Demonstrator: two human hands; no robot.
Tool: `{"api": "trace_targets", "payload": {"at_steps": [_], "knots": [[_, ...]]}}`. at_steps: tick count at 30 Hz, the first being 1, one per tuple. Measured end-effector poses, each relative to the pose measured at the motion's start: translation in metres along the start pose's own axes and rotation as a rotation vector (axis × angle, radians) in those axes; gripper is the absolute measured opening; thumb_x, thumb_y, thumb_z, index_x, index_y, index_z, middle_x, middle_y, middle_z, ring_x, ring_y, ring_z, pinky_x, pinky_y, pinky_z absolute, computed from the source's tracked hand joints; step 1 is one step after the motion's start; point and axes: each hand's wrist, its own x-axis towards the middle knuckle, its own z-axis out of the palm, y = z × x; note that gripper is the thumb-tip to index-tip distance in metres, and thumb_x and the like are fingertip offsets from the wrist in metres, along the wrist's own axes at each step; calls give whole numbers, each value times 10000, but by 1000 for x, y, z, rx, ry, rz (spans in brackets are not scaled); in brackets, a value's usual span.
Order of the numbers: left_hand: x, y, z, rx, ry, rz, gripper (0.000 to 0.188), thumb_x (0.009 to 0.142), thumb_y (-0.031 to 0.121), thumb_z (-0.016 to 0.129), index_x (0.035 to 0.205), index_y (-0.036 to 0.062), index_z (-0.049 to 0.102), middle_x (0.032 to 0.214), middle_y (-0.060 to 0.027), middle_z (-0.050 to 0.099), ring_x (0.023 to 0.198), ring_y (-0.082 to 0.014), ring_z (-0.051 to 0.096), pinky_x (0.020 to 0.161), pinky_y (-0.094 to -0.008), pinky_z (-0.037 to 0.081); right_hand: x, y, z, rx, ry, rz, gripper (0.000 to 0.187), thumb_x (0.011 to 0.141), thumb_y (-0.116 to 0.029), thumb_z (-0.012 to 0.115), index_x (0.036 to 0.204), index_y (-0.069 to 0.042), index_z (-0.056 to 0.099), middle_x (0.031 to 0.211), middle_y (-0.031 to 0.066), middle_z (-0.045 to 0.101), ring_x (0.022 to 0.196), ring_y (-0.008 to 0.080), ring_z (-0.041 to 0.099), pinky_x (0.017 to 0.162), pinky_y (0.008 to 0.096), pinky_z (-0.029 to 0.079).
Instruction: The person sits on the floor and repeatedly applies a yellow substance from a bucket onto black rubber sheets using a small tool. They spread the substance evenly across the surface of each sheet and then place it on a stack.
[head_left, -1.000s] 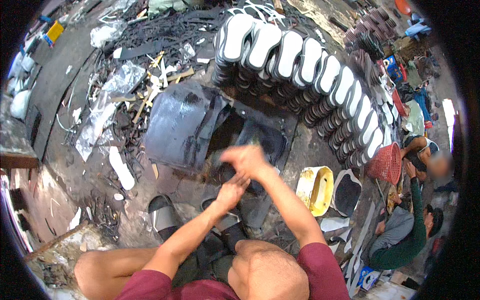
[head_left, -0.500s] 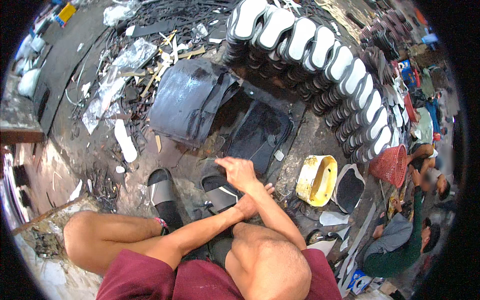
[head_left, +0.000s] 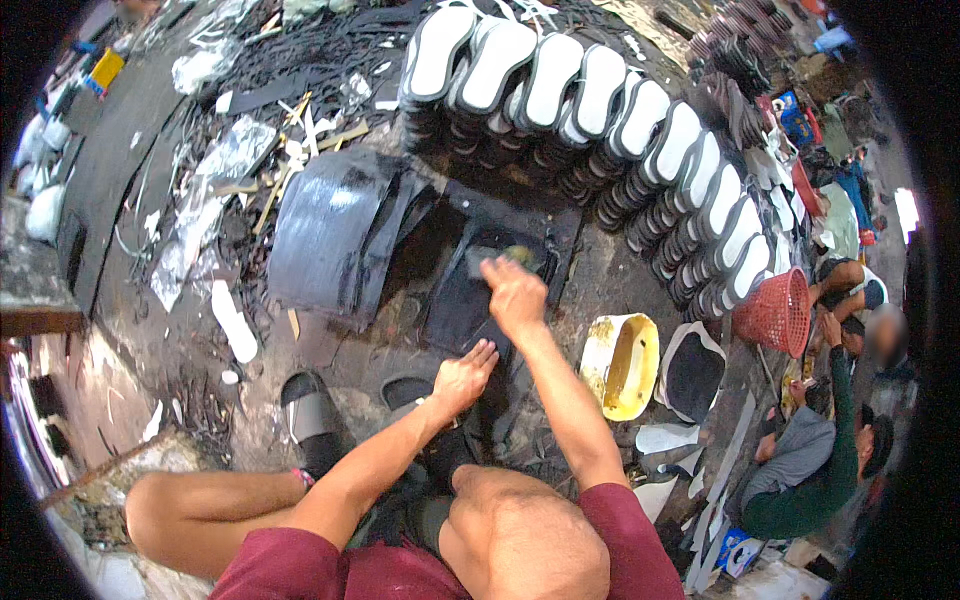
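A stack of black flat sheets lies on the ground in front of me. My left hand rests at its near edge, palm down, with the fingers stretched out. Farther forward, over the far part of the stack, my right hand is closed. At its fingertips is a small greyish flat thing, smeared by motion, and I cannot make out its kind. To the left sits a pile of larger shiny dark sheets. A yellow-stained oval container with its top cut off stands right of my right forearm.
A curved row of stacked soles with white tops borders the far side. A red basket and a dark, white-edged piece are at the right. Plastic and offcuts litter the left. Another person sits at the far right.
My crossed wrists have come apart. The right hand has moved forward over the black sheets, and the left hand has come out onto their near edge. The view has shifted slightly.
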Motion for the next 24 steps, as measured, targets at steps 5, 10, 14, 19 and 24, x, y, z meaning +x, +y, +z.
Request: {"api": "trace_targets", "payload": {"at_steps": [5, 10, 14, 19, 24], "knots": [[-3, -4, -7, -87, 26, 12, 460, 818, 84, 630, 1277, 71, 655, 1424, -78, 602, 1316, -203, 578, 899, -351, 588, 53, 59, -33, 157, -175, 296, 366, 870, -125, 564, 1118, -287, 778, 1048, 115, 758, 849, 322, 740, 733, 448, 585], [5, -1, -18, -128, -12, -60, 430, 804, 52, 640, 1230, 82, 684, 1394, -63, 626, 1290, -201, 598, 905, -360, 587, 20, 66, -24, 203, -291, 12, 381, 851, -105, 565, 1083, -315, 781, 980, 120, 760, 824, 338, 739, 725, 475, 596], [1, 2, -16, -201, 102, -28, 426, 791, 9, 637, 1205, 84, 699, 1400, -83, 619, 1304, -219, 585, 964, -367, 562, 25, 73, -32, 141, -277, 156, 393, 859, -113, 569, 1135, -320, 759, 969, 123, 759, 833, 343, 739, 715, 494, 594], [-21, -22, -35, -295, 588, -654, 451, 852, 42, 605, 1300, 19, 648, 1193, -187, 664, 1117, -357, 614, 989, -443, 476, -38, 8, -34, 239, -338, 113, 331, 877, -133, 576, 1094, -287, 772, 1006, 84, 756, 856, 322, 729, 731, 464, 585], [-35, -54, -33, -540, 365, -871, 517, 813, 49, 591, 1320, -49, 623, 1208, -253, 625, 1160, -390, 564, 1039, -448, 426, -96, -59, -41, 227, -278, 8, 329, 874, -125, 558, 1160, -195, 705, 1064, 117, 714, 895, 307, 727, 721, 434, 591]]}}
